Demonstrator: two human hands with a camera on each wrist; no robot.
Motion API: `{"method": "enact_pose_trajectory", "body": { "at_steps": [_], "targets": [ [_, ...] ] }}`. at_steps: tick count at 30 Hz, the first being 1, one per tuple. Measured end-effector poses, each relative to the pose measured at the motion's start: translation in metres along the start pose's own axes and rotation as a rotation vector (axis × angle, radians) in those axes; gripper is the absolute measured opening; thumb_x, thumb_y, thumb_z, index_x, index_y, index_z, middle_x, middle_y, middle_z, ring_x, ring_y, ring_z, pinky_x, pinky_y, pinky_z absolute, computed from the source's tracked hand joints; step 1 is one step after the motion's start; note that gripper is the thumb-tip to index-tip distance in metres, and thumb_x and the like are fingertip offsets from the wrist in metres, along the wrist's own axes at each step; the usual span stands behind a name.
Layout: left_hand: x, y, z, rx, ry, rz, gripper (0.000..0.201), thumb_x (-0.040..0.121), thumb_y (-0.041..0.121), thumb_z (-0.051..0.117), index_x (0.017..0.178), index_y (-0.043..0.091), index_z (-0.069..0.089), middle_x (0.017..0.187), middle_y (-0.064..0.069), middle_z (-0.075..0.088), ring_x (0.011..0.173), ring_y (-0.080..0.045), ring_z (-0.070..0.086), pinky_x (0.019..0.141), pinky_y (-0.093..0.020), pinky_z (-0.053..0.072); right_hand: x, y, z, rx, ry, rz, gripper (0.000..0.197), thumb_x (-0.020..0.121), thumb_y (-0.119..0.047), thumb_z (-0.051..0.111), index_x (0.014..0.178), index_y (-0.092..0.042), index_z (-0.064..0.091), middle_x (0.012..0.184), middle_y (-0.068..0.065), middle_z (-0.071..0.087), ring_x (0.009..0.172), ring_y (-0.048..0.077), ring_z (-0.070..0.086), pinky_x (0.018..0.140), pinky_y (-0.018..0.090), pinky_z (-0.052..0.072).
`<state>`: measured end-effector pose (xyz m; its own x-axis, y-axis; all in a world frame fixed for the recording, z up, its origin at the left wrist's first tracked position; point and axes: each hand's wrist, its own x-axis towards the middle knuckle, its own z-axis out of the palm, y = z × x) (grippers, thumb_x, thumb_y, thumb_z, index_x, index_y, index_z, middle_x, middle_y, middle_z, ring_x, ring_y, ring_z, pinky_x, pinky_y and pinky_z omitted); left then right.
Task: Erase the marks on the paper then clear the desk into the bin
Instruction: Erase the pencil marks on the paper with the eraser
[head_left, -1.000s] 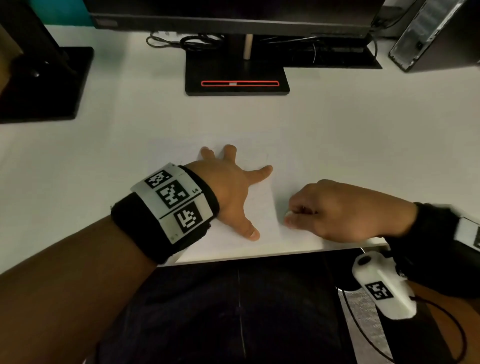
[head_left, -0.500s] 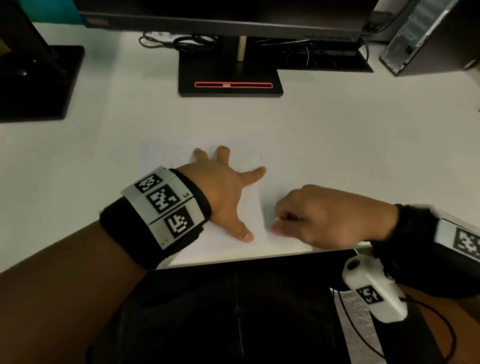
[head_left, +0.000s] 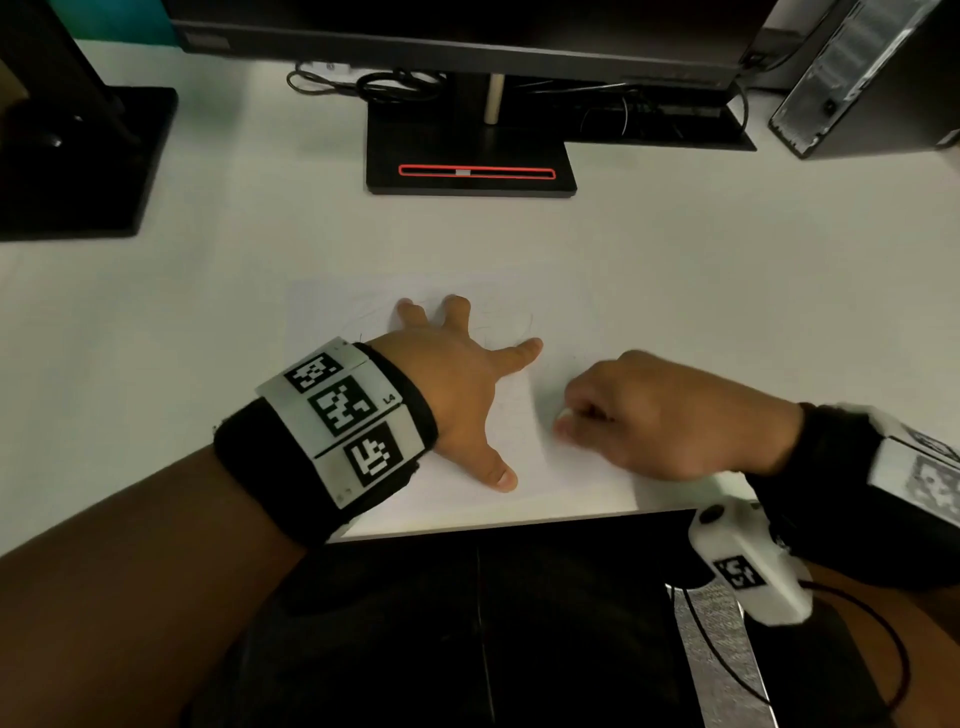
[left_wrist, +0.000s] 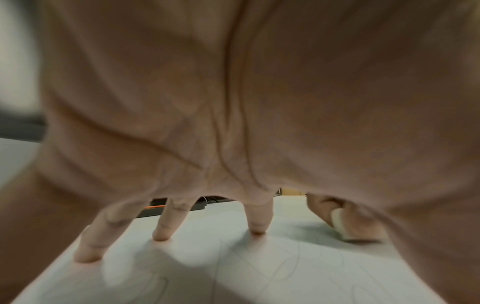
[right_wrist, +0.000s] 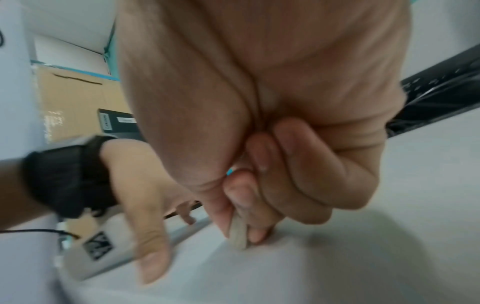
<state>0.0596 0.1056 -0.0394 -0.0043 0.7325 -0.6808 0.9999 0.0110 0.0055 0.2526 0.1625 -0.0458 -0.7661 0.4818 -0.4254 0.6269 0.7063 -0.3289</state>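
Head view: your left hand (head_left: 457, 384) lies spread flat on the paper (head_left: 524, 447) at the desk's (head_left: 727, 291) 6 o'clock edge; keep it pinned. Left wrist view: faint marks remain. Right wrist view: your right hand (right_wrist: 272, 174) pinches the eraser (right_wrist: 237, 234) against the sheet; rub lightly.

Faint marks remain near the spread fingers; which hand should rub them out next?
Right hand: it already pinches the eraser against the paper. The left hand is splayed flat, pinning the sheet.

Matt paper (head_left: 519, 499) — smooth white desk (head_left: 727, 291)
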Motion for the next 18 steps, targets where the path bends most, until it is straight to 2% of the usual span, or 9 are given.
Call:
{"method": "enact_pose_trajectory", "body": {
  "at_steps": [2, 6, 9, 11, 15, 18],
  "targets": [
    [0.0, 0.001, 0.0, -0.002, -0.004, 0.002, 0.126, 0.063, 0.084, 0.069, 0.145, 0.06, -0.024, 0.159, -0.012, -0.017, 0.145, -0.056, -0.012, 0.109, -0.065, 0.035, -0.003, -0.008, 0.006, -0.002, -0.057, -0.045, 0.044, 0.102, -0.045, 0.049, 0.072, -0.013, 0.054, 0.068, 0.002, 0.058, 0.064, 0.017, 0.054, 0.065, 0.036, 0.047],
    [-0.001, 0.0, 0.0, -0.005, 0.0, 0.007, 0.126, 0.063, 0.083, 0.07, 0.146, 0.06, -0.023, 0.16, -0.011, -0.018, 0.145, -0.055, -0.013, 0.109, -0.066, 0.035, 0.005, 0.008, -0.009, 0.045, 0.014, 0.081, 0.046, 0.102, -0.042, 0.052, 0.071, -0.008, 0.053, 0.066, 0.007, 0.059, 0.059, 0.017, 0.05, 0.061, 0.034, 0.042],
    [-0.001, -0.001, 0.001, -0.012, 0.003, 0.01, 0.127, 0.063, 0.082, 0.07, 0.146, 0.06, -0.022, 0.16, -0.011, -0.017, 0.145, -0.056, -0.013, 0.109, -0.066, 0.036, 0.003, 0.0, -0.001, 0.013, 0.009, 0.006, 0.045, 0.103, -0.042, 0.05, 0.069, -0.012, 0.051, 0.064, 0.003, 0.057, 0.06, 0.017, 0.052, 0.059, 0.031, 0.041],
    [-0.001, 0.0, 0.001, -0.015, 0.008, 0.014, 0.127, 0.063, 0.082, 0.071, 0.147, 0.06, -0.022, 0.16, -0.011, -0.017, 0.145, -0.056, -0.012, 0.109, -0.065, 0.036, 0.001, -0.005, 0.005, 0.022, -0.045, -0.034, 0.045, 0.102, -0.043, 0.049, 0.071, -0.011, 0.053, 0.068, 0.006, 0.059, 0.064, 0.02, 0.055, 0.063, 0.035, 0.044],
    [-0.001, -0.001, 0.002, -0.012, 0.018, 0.016, 0.127, 0.063, 0.082, 0.071, 0.147, 0.059, -0.021, 0.161, -0.011, -0.018, 0.145, -0.055, -0.013, 0.108, -0.066, 0.036, 0.007, 0.013, -0.013, 0.026, 0.036, 0.112, 0.046, 0.102, -0.041, 0.051, 0.069, -0.01, 0.052, 0.063, 0.002, 0.057, 0.059, 0.016, 0.051, 0.059, 0.033, 0.041],
    [0.0, -0.001, 0.003, -0.01, 0.025, 0.014, 0.127, 0.062, 0.083, 0.071, 0.147, 0.06, -0.021, 0.16, -0.011, -0.015, 0.145, -0.056, -0.011, 0.106, -0.066, 0.039, 0.005, 0.004, -0.005, 0.008, 0.011, 0.04, 0.045, 0.102, -0.042, 0.05, 0.07, -0.011, 0.053, 0.065, 0.003, 0.059, 0.06, 0.018, 0.053, 0.059, 0.034, 0.042]
  ]
}}
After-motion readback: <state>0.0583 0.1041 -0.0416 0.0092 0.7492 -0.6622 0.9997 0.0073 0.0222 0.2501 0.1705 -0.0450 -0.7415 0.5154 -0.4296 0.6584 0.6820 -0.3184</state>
